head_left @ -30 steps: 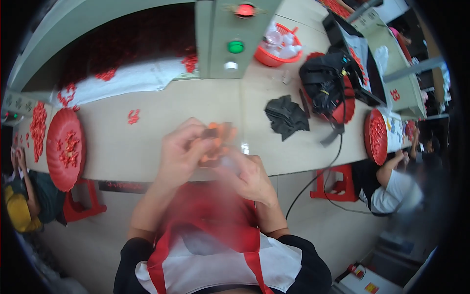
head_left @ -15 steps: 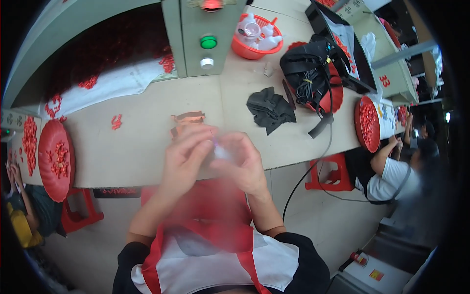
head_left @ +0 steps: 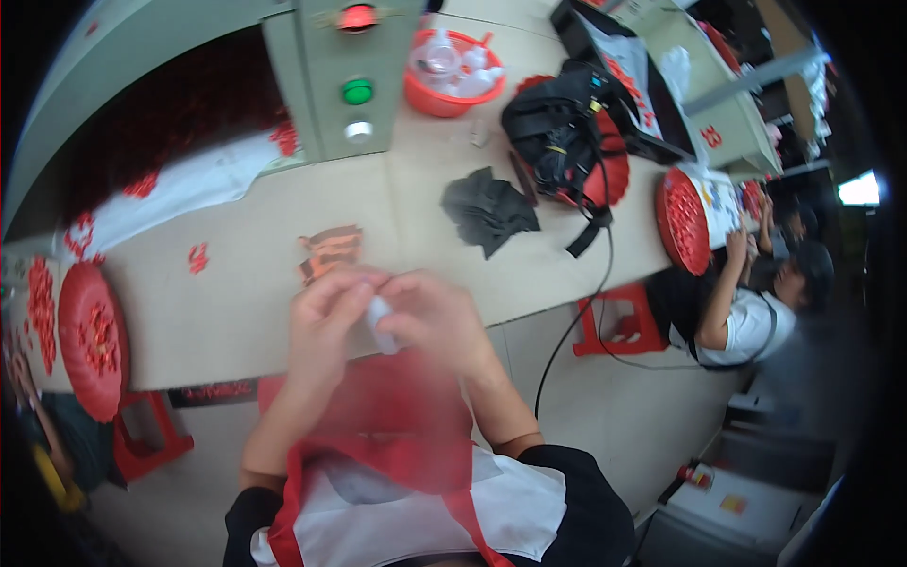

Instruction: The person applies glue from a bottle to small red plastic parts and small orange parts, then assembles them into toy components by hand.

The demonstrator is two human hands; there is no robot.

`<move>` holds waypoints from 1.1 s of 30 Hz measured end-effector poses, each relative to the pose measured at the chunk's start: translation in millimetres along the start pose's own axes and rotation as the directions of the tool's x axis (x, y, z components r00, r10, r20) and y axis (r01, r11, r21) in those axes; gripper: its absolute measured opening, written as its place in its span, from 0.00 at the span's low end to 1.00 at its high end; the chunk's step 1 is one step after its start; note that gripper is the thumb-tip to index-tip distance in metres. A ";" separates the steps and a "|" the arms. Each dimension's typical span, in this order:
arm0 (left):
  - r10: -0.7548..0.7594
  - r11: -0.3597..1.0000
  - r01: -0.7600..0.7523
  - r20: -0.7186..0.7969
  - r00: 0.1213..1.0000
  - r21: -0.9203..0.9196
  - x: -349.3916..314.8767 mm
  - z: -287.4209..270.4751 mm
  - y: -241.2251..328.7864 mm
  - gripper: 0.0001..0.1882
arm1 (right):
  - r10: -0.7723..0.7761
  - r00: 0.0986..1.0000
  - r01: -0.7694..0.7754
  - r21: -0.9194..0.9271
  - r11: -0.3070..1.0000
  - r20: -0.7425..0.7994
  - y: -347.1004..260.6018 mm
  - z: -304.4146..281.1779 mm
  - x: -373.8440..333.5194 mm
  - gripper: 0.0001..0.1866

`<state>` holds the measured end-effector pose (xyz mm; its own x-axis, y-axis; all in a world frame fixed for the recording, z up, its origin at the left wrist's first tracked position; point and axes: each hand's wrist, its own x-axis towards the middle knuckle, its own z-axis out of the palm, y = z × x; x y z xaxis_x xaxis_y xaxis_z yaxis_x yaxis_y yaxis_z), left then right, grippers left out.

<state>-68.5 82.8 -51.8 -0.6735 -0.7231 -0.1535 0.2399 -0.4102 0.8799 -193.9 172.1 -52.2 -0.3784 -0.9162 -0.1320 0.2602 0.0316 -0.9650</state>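
Striped orange-and-brown piece (head_left: 333, 251) is out of the hands since a second ago; now lies flat on the counter (head_left: 236, 312), just beyond the left hand (head_left: 323, 310). Hands have since come together on a small white bottle (head_left: 381, 321), held over the counter's near edge. Right hand (head_left: 436, 317): grip wrapped on the bottle body, thumb along it. Left: grip pinched at the bottle's purple tip (head_left: 367, 282), far end. Some blur there.

Right of the striped piece: crumpled black cloth (head_left: 487, 210). Farther right, black strap bundle (head_left: 557, 128) with cable, sitting on a red fluted plate (head_left: 619, 172). Red basket (head_left: 444, 102) with white bottles, far side, next to the grey-green machine (head_left: 345, 132) with its green button (head_left: 357, 92). Small red pieces (head_left: 197, 257) to the left; red fluted tray (head_left: 76, 369) of more red bits at far left. Co-worker in a white shirt (head_left: 746, 326) on the right, near another filled red tray (head_left: 673, 244).
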 end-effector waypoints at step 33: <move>-0.721 0.582 0.724 0.177 0.670 -0.370 -46.9 3.4 -75.8 0.16 | -0.568 0.819 -0.209 -0.963 -0.171 -0.077 3.5 -142.6 54.6 0.12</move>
<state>-57.5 149.7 -109.8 -0.7480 -0.0899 -0.6576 -0.0894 -0.9681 0.2341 -340.3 179.1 -95.1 -0.5263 -0.7376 0.4230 -0.8206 0.5710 -0.0253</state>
